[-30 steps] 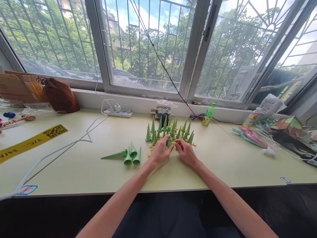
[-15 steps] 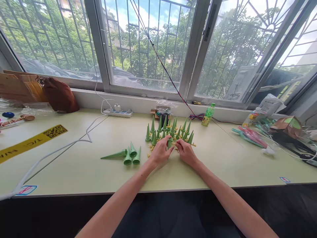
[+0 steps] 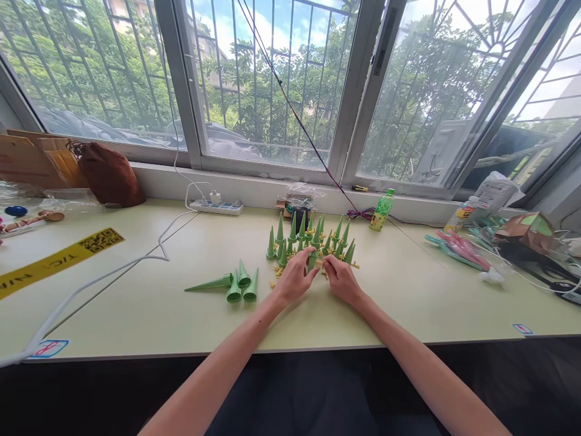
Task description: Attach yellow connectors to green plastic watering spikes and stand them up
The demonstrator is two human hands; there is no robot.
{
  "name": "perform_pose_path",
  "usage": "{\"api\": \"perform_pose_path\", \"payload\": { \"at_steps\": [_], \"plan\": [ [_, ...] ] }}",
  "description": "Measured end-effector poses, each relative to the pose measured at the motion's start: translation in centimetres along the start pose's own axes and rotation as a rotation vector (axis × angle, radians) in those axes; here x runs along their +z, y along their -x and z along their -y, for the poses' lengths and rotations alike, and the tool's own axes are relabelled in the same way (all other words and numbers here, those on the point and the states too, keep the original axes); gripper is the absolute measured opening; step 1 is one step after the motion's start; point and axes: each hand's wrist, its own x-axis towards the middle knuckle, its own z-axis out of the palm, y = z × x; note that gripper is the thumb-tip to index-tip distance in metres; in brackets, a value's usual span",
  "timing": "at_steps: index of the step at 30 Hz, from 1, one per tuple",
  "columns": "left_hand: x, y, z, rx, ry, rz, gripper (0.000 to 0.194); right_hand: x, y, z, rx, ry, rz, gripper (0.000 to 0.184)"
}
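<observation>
My left hand (image 3: 295, 275) is closed around a green plastic spike (image 3: 312, 260), its wide end up between thumb and fingers. Close on its right, my right hand (image 3: 341, 277) pinches a small yellow valve piece (image 3: 319, 263) against the side of that spike. Whether the valve sits in the spike I cannot tell. Behind both hands stands a cluster of green spikes (image 3: 280, 227), points up, several with yellow valves. Loose yellow pieces (image 3: 272, 284) lie by my left wrist. Farther left is a small group of green spikes (image 3: 250, 286), one lying on its side.
A white power strip (image 3: 218, 208) with a cable lies along the back. Behind the cluster is a small dark box (image 3: 300, 221). A green bottle (image 3: 382, 210) stands back right, and pink and green plastic bags (image 3: 460, 249) lie farther right. A brown pouch (image 3: 109, 175) stands far left.
Almost nothing differs. Both hands stay at the spike, with only a very slight shift of the fingers.
</observation>
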Motion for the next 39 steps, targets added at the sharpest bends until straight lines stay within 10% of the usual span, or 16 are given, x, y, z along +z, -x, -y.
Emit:
{"api": "perform_pose_path", "payload": {
  "at_steps": [39],
  "plan": [
    [0.33,0.13,0.07,0.009,-0.034,-0.027,0.041,-0.02,0.07,0.26,-0.004,0.012,-0.021,0.033]
  ]
}}
